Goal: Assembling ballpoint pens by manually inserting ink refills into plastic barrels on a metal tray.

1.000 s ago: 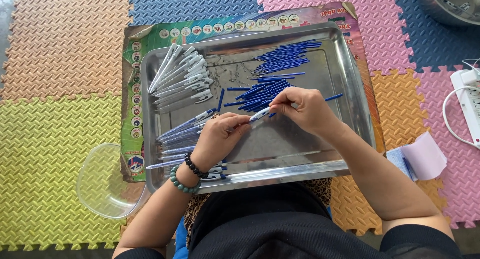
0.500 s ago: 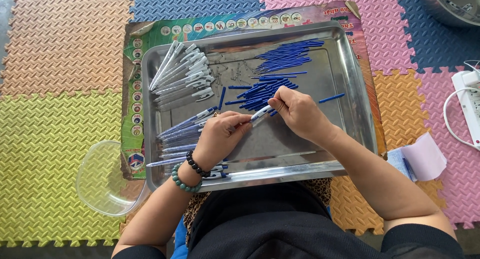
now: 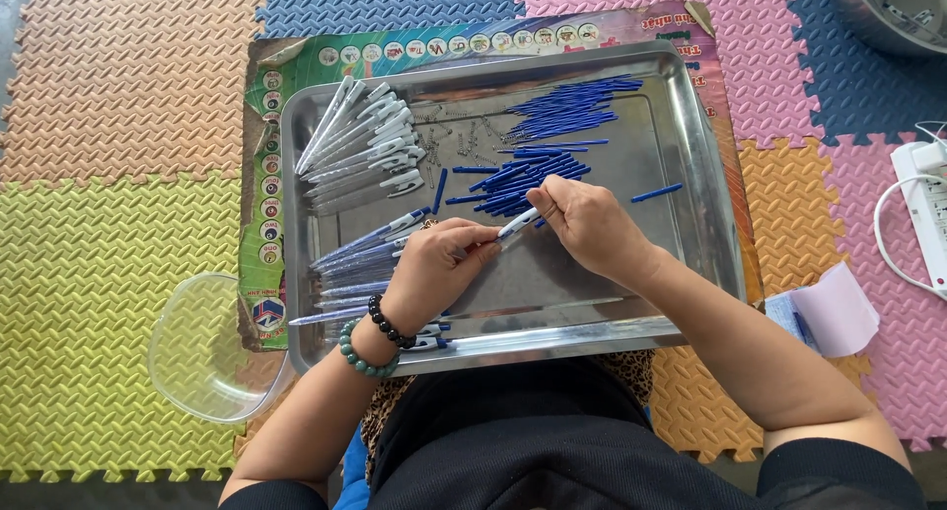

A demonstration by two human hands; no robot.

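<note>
Foam floor mats (image 3: 118, 254), multicoloured puzzle tiles, carry everything; person sits at the near edge looking down. Metal tray (image 3: 691, 214) sits on a printed poster sheet (image 3: 258, 224) spread over the mats.

Near edge: clear plastic bowl (image 3: 202, 357) on the mats just left of the tray's near corner. Folded pink paper (image 3: 837, 311) near the right forearm, off the tray.

Mid tray: left hand (image 3: 434, 273), bead bracelets on the wrist, fingers closed around one end of a pen (image 3: 516, 223). Right hand (image 3: 590, 224) pinches the other end of the same pen, fingertips closed on it. Pen is held just above the tray floor, between the two hands, tilted.

Left of the left hand: fan of assembled pens (image 3: 360, 258) lying in the tray. Further back left: pile of white pen barrels (image 3: 365, 150). Centre back: small springs (image 3: 464, 135) scattered on the tray. Back right: two heaps of blue refills (image 3: 552, 140), one stray refill (image 3: 656, 191) apart to the right.

Far right: white power strip (image 3: 927, 199) with cable. Far corner: metal bowl (image 3: 888, 12), partly cut off.
</note>
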